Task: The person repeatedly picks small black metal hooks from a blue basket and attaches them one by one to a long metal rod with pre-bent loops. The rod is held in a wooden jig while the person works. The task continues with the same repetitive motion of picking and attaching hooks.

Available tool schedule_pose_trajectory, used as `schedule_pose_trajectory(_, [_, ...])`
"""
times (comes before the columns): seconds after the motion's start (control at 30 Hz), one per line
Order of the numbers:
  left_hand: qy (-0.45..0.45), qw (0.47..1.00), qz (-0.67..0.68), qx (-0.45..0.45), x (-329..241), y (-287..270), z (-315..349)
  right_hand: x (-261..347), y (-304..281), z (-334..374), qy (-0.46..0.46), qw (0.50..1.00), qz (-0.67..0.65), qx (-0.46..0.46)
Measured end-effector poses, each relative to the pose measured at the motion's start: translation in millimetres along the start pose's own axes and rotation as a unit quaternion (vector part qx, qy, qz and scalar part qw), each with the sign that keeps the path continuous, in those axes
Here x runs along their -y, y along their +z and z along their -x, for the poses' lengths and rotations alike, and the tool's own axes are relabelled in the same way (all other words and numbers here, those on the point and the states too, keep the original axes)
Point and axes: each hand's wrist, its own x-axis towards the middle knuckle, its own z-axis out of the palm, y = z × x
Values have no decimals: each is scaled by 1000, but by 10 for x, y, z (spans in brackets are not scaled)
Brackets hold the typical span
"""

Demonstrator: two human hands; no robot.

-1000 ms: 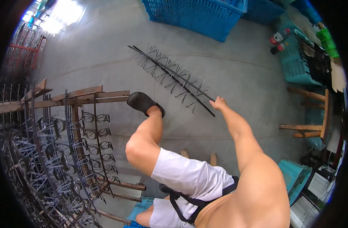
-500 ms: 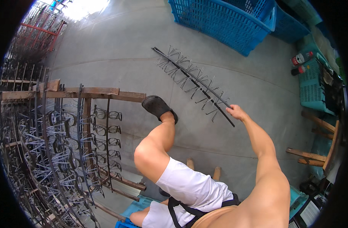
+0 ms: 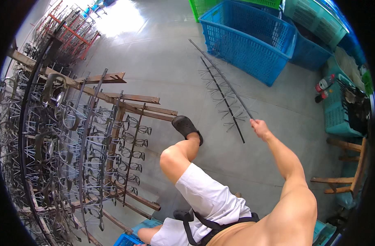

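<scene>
My right hand (image 3: 259, 128) is closed around the lower end of a long, thin dark rod (image 3: 225, 78), held out over the grey floor. Just left of it is a second dark rod (image 3: 222, 99), with several thin wire prongs sticking out along both sides. The two slant apart toward their lower ends; whether the pronged one lies on the floor or hangs, I cannot tell. Of my left hand, only a sliver of what look like fingers (image 3: 140, 244) shows at the bottom edge, by a blue basket (image 3: 124, 240). Its grip is hidden.
Wooden racks (image 3: 144, 107) on the left carry upright rods full of eyeglass frames (image 3: 134, 155). My shoe (image 3: 186, 125) is beside a rack beam's end. Blue crates (image 3: 245, 49) stand at the far right, with a teal basket (image 3: 339, 110) and a wooden stool (image 3: 357, 168) nearer.
The view has shifted left, bringing more rack into sight. The held rod has swung away from the pronged rod, opening a gap between their lower ends. My right hand stays closed on its rod.
</scene>
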Motion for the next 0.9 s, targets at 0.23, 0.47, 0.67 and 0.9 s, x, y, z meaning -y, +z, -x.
schedule_pose_trajectory(0.23, [445,813,-17,376,-788,1456,488,264,-760,479,-260,905,246,-231])
schedule_pose_trajectory(0.47, [260,862,92,425,-2074,3559,383,-633,-2175,2803,-238,809,383,-377])
schedule_pose_trajectory(0.67, [-31,831,235,503,-1504,4021,416,-761,-2808,3910,-331,774,406,-354])
schedule_pose_trajectory(0.9, [-155,675,577,433,-1044,2292,437,652,-3494,3091,-512,616,436,-411])
